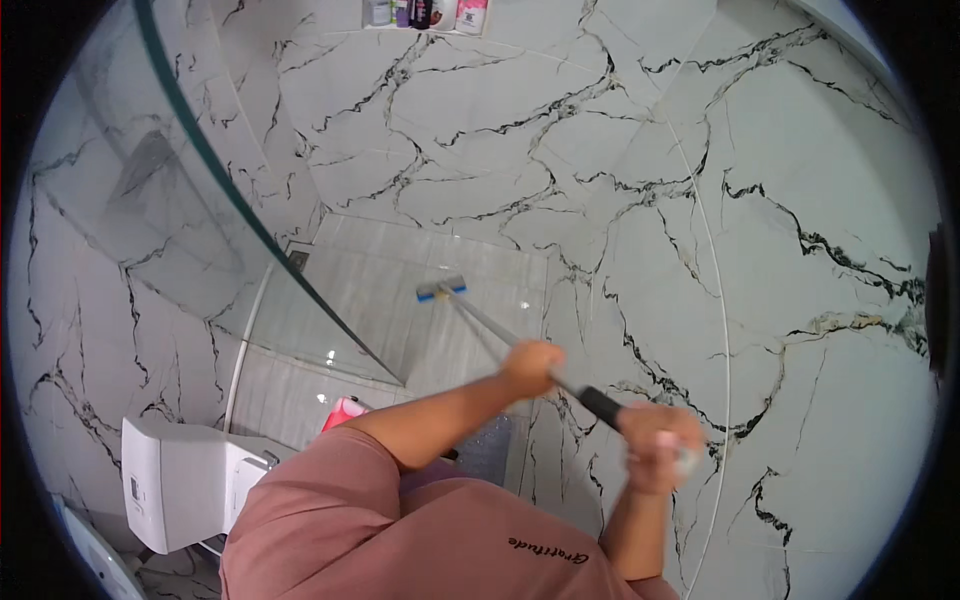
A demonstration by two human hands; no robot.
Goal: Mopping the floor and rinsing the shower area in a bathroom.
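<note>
My left hand (531, 368) is closed around the grey pole of a long-handled floor brush (484, 322). Lower down and to the right, my right hand (664, 448), slightly blurred, grips the upper end of the same pole by its black sleeve (600, 407). At the far end, the brush's grey head (441, 287) with a blue lower edge rests on the wet grey tile floor (375, 270) of a shower area. The pole slants from the lower right up to the head.
A glass panel (225, 176) with a green edge stands left of the brush. Marble-patterned walls (480, 142) enclose the floor. A floor drain (298, 259) lies in the corner. Near me are a white toilet (176, 484), a pink container (344, 412) and a bluish mat (486, 450). Bottles (422, 13) fill a niche.
</note>
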